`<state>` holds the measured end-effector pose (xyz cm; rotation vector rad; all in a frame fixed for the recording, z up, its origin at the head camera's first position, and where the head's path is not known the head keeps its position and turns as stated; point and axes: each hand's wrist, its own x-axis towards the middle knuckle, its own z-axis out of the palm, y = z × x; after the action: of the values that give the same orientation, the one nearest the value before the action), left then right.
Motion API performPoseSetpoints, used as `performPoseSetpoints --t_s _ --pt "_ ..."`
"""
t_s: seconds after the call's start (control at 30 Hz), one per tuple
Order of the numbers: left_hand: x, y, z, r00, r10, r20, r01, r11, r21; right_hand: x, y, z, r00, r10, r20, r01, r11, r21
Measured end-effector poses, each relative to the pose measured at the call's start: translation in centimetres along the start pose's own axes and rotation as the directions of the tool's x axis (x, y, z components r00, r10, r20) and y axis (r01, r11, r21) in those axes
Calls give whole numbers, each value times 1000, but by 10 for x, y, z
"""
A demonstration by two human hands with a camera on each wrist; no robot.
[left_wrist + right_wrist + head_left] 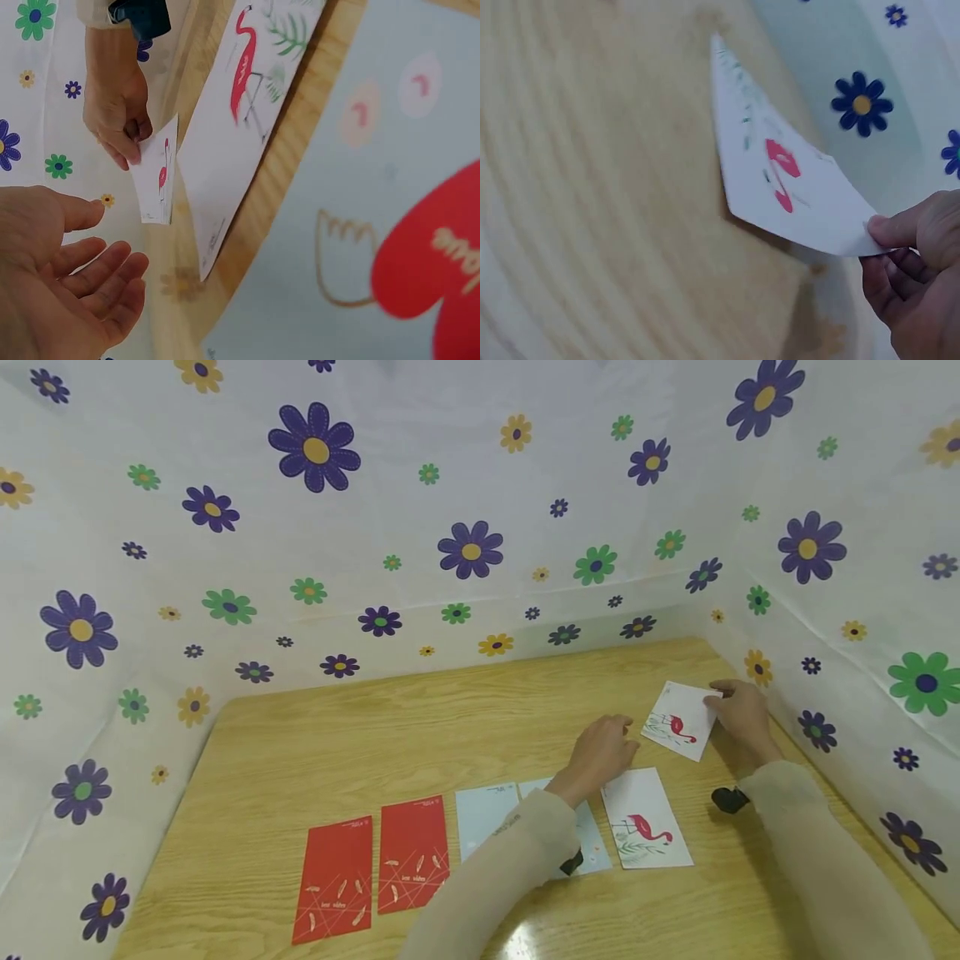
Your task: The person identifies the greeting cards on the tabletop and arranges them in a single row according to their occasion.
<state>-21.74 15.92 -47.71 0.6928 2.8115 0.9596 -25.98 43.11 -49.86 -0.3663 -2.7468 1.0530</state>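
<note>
My right hand [742, 714] pinches a white greeting card with a red flamingo [678, 718] by one corner, between thumb and fingers. In the right wrist view this card [780, 172] tilts up toward the hand [922, 270], slightly bent. A second white flamingo card [648, 827] lies on the table to the front left of it. My left hand [602, 750] hovers near that card's far end, holding nothing. In the left wrist view its fingers [105, 274] are loosely curved. Below the left forearm lie two light blue cards [487, 810], partly hidden by the sleeve.
Two red cards [333, 877] with gold feather prints lie at the left end of the row. The wooden table [337, 743] is enclosed by white cloth walls [405, 502] with printed flowers. The right wall stands close beside my right hand.
</note>
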Motion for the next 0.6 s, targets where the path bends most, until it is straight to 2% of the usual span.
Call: performPoseSetpoints --t_s 0.13,0.3,0.43,0.6 --pt "6 -1 -9 999 -6 -33 5 999 -53 -4 -14 -8 1000 9 10 -10 993 118" --pt "22 0 -26 991 4 -135 -19 993 -116 -12 -47 -18 999 2 51 -11 982 189" --pt "35 2 -39 975 3 -220 -37 987 -153 -19 -69 -24 996 -75 42 63 970 235" --pt "40 3 -48 966 -1 -260 -61 972 -228 -29 -87 -30 980 -192 45 173 948 268"
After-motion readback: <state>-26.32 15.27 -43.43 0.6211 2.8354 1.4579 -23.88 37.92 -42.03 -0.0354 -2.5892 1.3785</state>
